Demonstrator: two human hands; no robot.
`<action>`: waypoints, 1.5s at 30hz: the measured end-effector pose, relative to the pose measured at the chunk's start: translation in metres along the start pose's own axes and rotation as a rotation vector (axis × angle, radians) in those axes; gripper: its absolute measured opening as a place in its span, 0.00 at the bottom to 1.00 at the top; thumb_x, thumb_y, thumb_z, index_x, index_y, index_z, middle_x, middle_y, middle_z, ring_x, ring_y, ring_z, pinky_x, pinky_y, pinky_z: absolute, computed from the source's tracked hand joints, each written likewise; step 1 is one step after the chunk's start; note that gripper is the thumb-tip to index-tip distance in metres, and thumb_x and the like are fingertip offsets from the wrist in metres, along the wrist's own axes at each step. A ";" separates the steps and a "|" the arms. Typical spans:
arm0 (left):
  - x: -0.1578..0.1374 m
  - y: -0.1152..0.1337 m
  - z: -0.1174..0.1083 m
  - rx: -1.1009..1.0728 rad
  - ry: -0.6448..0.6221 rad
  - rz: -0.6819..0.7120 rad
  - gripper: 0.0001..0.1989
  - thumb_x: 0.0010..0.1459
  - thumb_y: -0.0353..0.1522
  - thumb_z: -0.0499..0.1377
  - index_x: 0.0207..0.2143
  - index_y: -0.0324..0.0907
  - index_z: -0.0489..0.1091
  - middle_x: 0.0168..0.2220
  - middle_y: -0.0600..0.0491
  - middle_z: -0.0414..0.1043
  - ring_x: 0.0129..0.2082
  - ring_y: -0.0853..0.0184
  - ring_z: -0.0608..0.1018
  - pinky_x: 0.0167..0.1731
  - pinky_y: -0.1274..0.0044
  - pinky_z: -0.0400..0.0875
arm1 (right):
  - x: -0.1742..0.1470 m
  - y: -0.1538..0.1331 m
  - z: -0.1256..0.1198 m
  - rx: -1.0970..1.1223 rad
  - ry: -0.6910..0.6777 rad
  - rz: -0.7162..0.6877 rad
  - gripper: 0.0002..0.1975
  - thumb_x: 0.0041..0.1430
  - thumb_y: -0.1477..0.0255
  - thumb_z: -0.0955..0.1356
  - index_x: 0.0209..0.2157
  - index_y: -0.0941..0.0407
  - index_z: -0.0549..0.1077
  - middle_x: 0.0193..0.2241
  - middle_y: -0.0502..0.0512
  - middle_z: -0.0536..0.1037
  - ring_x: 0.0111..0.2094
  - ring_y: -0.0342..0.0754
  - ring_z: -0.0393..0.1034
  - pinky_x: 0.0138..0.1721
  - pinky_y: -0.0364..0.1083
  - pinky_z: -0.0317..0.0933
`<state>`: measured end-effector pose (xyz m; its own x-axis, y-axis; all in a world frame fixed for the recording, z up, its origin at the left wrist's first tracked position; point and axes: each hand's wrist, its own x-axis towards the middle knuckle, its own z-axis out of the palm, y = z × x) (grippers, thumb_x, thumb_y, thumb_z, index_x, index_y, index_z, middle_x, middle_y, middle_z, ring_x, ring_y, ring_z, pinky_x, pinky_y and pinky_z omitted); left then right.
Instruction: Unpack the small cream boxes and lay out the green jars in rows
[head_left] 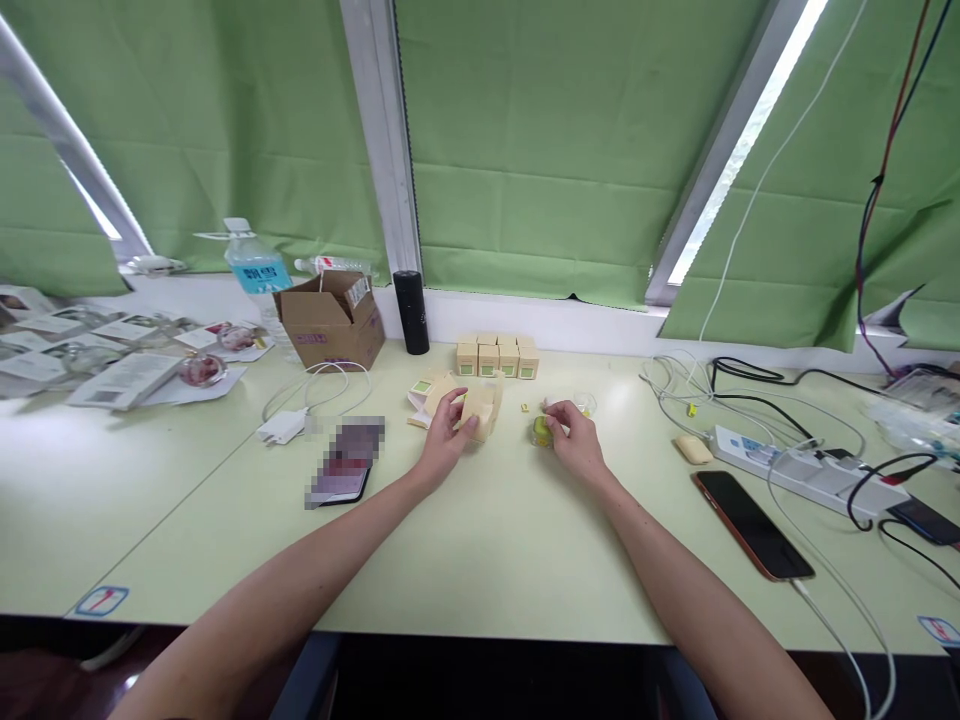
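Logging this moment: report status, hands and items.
Left hand grips small open carton. Right hand pinches yellow-green jar. Flat cartons behind left hand; nothing between the hands.

A brown cardboard box (332,320) stands open near the window, with a black flask (411,312) just beside it and a water bottle (256,270) behind. A phone (751,524) lies at the right, near a power strip (796,463). Leaflets (124,378), perhaps product sheets, cover the far left.
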<state>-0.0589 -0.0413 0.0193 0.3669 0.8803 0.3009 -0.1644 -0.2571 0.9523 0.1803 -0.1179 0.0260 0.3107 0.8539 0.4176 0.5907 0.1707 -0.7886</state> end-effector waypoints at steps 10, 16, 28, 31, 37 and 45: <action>-0.006 0.014 0.010 -0.539 -0.168 -0.250 0.27 0.60 0.46 0.65 0.56 0.45 0.65 0.52 0.46 0.75 0.46 0.59 0.80 0.42 0.67 0.79 | -0.029 -0.050 0.017 0.339 0.025 -0.018 0.15 0.63 0.58 0.69 0.45 0.52 0.73 0.43 0.58 0.77 0.38 0.49 0.71 0.36 0.49 0.70; -0.012 0.023 0.015 -0.617 -0.259 -0.252 0.24 0.62 0.46 0.64 0.53 0.42 0.65 0.46 0.46 0.77 0.39 0.59 0.83 0.37 0.68 0.80 | -0.037 -0.049 0.037 0.684 -0.210 0.206 0.29 0.53 0.51 0.74 0.52 0.51 0.71 0.48 0.58 0.73 0.34 0.47 0.72 0.25 0.44 0.65; -0.017 0.018 0.023 -0.407 -0.284 -0.235 0.25 0.61 0.52 0.62 0.49 0.44 0.62 0.40 0.51 0.77 0.34 0.61 0.82 0.34 0.67 0.79 | -0.032 -0.052 0.025 0.911 -0.341 0.314 0.21 0.54 0.56 0.76 0.44 0.53 0.76 0.40 0.54 0.81 0.34 0.48 0.76 0.33 0.47 0.72; -0.019 0.018 0.022 -0.316 -0.226 -0.169 0.26 0.62 0.51 0.60 0.52 0.45 0.61 0.40 0.50 0.77 0.39 0.61 0.80 0.38 0.67 0.78 | -0.030 -0.054 0.023 0.942 -0.270 0.322 0.23 0.51 0.56 0.78 0.45 0.53 0.75 0.42 0.56 0.82 0.42 0.54 0.78 0.38 0.51 0.76; -0.024 0.018 0.023 -0.220 -0.243 0.005 0.28 0.61 0.45 0.64 0.58 0.47 0.58 0.47 0.48 0.71 0.44 0.62 0.77 0.44 0.67 0.76 | -0.025 -0.054 0.020 0.987 -0.188 0.392 0.26 0.48 0.56 0.80 0.43 0.53 0.73 0.41 0.54 0.83 0.38 0.52 0.80 0.37 0.51 0.77; -0.030 0.020 0.029 -0.120 -0.257 0.008 0.25 0.64 0.42 0.60 0.58 0.50 0.54 0.50 0.49 0.65 0.45 0.63 0.75 0.45 0.66 0.76 | -0.026 -0.054 0.024 0.974 -0.195 0.383 0.28 0.48 0.55 0.80 0.44 0.53 0.71 0.36 0.54 0.83 0.33 0.50 0.80 0.32 0.49 0.76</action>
<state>-0.0465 -0.0848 0.0302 0.5827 0.7444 0.3261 -0.2699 -0.2012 0.9416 0.1221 -0.1375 0.0467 0.1737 0.9833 0.0538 -0.3986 0.1201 -0.9092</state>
